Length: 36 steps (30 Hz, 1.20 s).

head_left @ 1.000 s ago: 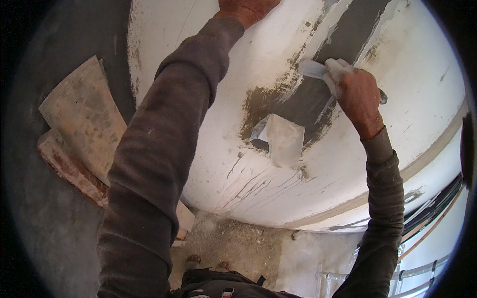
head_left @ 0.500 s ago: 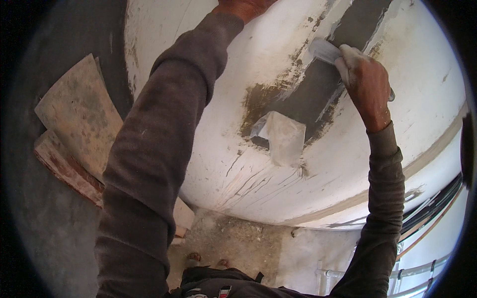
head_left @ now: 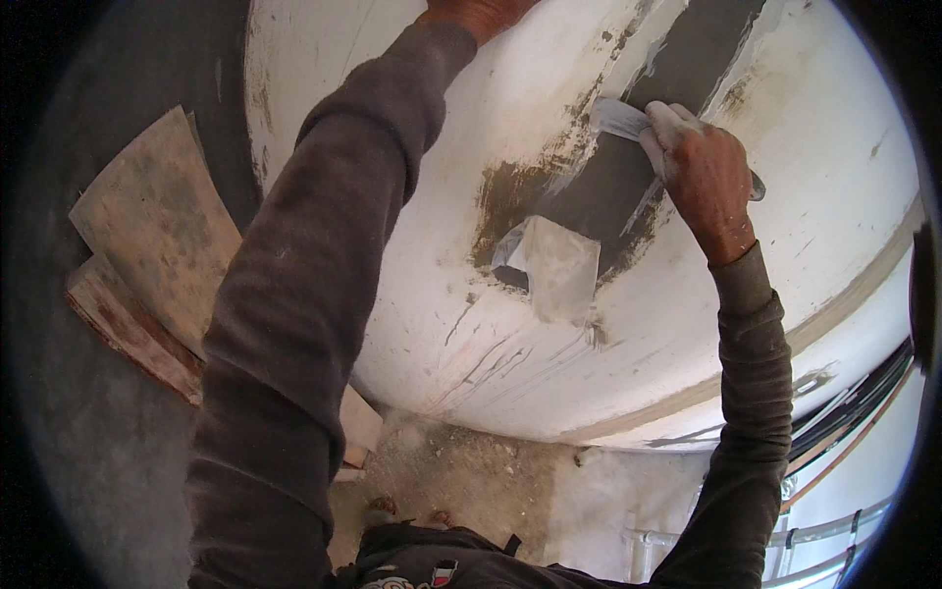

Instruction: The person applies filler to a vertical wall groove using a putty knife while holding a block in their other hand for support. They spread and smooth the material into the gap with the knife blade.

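My right hand is closed round the handle of a putty knife, whose pale, whitened blade lies against the white wall. The blade crosses the left edge of a dark grey band that runs down the wall, with white filler smeared along its sides. At the upper edge, my left hand is at the wall, with its fingers cut off by the frame. Below the knife, a cloudy plastic sheet hangs at the lower end of the band.
Stained boards lean at the left by a dark grey wall surface. Black cables and clear-wrapped pipes are at the lower right. The dusty floor shows below, with my feet on it.
My right hand and the putty knife have moved a little left and down along the grey band. My left hand has stayed almost in place.
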{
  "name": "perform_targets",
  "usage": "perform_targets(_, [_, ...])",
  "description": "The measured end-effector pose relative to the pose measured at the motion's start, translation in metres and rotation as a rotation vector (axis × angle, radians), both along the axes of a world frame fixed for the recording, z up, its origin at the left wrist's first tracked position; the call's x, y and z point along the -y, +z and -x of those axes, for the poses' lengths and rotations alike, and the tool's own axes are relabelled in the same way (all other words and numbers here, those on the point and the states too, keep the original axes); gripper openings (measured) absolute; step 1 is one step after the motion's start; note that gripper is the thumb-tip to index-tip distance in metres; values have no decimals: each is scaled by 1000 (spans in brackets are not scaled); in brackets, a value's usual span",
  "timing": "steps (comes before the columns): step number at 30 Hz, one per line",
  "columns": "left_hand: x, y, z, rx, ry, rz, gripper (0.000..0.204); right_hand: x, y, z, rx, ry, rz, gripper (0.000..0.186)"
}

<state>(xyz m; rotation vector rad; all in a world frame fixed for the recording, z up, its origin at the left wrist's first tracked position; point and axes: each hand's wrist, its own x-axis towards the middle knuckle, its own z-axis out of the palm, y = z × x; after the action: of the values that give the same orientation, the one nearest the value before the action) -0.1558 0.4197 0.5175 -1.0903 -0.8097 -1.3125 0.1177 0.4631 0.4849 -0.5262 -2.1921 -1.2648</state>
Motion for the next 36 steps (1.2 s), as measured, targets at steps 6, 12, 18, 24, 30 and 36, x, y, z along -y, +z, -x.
perform_targets(6, [13,4,5,-22,-5,-8,21,-6,-4,0,-36,28,39,24])
perform_targets(12, [-12,-4,-4,-19,-31,-32,22,-8,11,-10,-73,-61,35,26])
perform_targets(18, [3,0,1,8,-6,32,21,6,-12,0,1,-35,99,23])
perform_targets(24, [4,2,1,-3,4,-3,21,1,-11,-1,-44,15,68,23])
perform_targets(30, [1,1,1,-46,-17,-66,21,-8,-6,-3,-25,15,43,22])
perform_targets(36, [1,0,1,14,10,18,21,8,-21,4,-23,-32,136,23])
